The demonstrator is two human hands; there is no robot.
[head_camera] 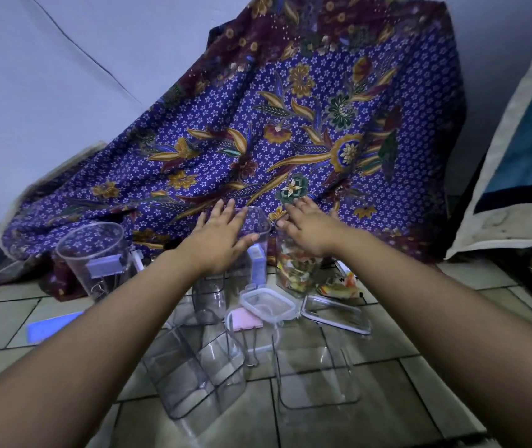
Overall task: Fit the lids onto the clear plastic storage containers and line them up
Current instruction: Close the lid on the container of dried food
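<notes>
My left hand [217,234] lies flat, fingers spread, on the open top of a tall clear container [256,234] standing at the middle. My right hand [309,227] rests palm down on the top of a neighbouring clear container [293,270] filled with colourful wrapped items. Another tall clear container [96,257] with a pale label stands open at the left. Two clear containers lie on the tiles near me, one [200,376] at the left and one [316,373] at the right. A small clear lid [267,307] and a larger flat lid [335,313] lie between them and the standing ones.
A purple floral batik cloth [290,124] drapes over something behind the containers. A pink pad [248,321] and a blue flat lid [53,326] lie on the tiled floor [452,367]. A mattress or cushion [516,156] leans at the right.
</notes>
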